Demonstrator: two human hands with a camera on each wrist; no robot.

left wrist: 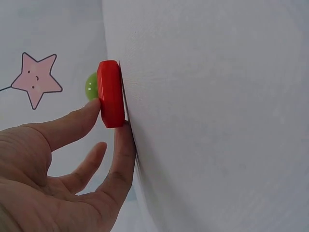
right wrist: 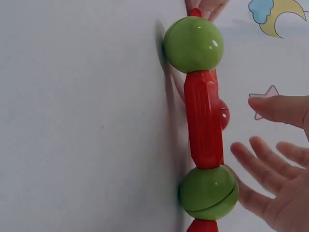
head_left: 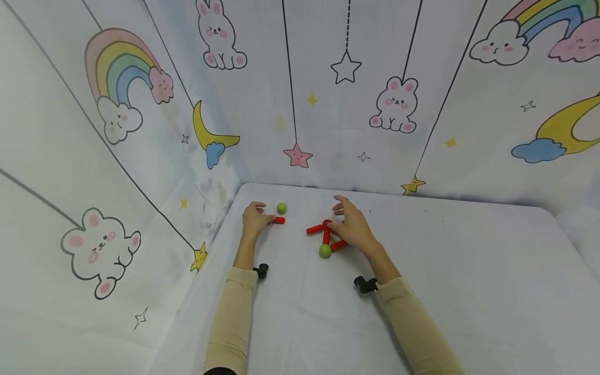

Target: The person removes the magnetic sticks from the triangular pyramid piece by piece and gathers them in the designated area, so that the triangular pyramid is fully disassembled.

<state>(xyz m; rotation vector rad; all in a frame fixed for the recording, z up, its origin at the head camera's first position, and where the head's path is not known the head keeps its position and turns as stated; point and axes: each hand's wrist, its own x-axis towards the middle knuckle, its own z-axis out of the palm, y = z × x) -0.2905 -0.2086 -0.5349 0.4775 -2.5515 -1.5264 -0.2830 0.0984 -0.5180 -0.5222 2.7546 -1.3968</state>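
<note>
My left hand (head_left: pixel 254 219) pinches a short red rod (head_left: pixel 279 220) between thumb and fingertip, low over the table. Just beyond that rod is a loose green ball (head_left: pixel 282 208), half hidden behind it in the left wrist view. My right hand (head_left: pixel 354 227) is spread beside a joined frame of red rods (head_left: pixel 326 237) and balls. A red ball (head_left: pixel 327 224) and a green ball (head_left: pixel 325 251) mark two of its joints. Closer up, the right wrist view shows another green ball (right wrist: pixel 209 193), which the hand hides from the head camera. The right thumb and fingers stand apart around the frame.
A white cloth covers the table (head_left: pixel 469 271). Printed fabric walls (head_left: pixel 262 114) rise behind it and at the left. Each wrist carries a small black camera, one at the left wrist (head_left: pixel 262 271) and one at the right wrist (head_left: pixel 365 285).
</note>
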